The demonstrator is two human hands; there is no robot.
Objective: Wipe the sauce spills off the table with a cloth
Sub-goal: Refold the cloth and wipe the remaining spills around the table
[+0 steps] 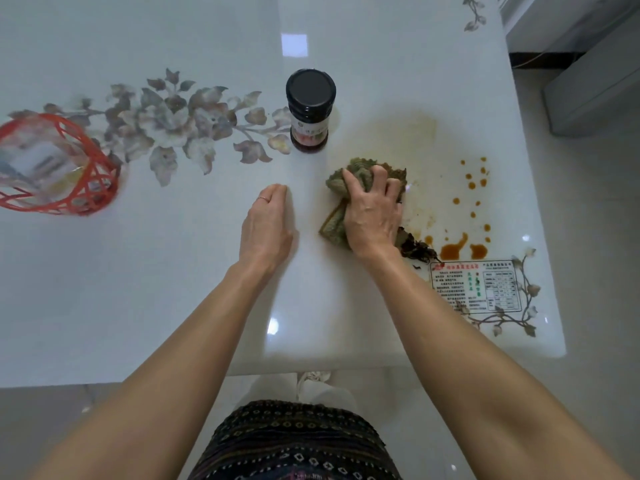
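Observation:
My right hand [372, 213] presses down on a crumpled green cloth [360, 169] on the white glossy table [173, 271]. Orange-brown sauce drops [472, 185] and two larger puddles [453, 249] lie to the right of the cloth, near the table's right edge. A faint yellowish smear [408, 133] spreads behind the cloth. Dark wet bits [414, 251] sit by my right wrist. My left hand [266, 226] rests on the table left of the cloth, fingers curled under, holding nothing.
A dark sauce jar [310, 110] with a black lid stands behind the cloth. A red plastic basket [86, 168] with packets sits at the far left. A printed label [476, 287] lies flat near the right front corner. The table edge runs close on the right and front.

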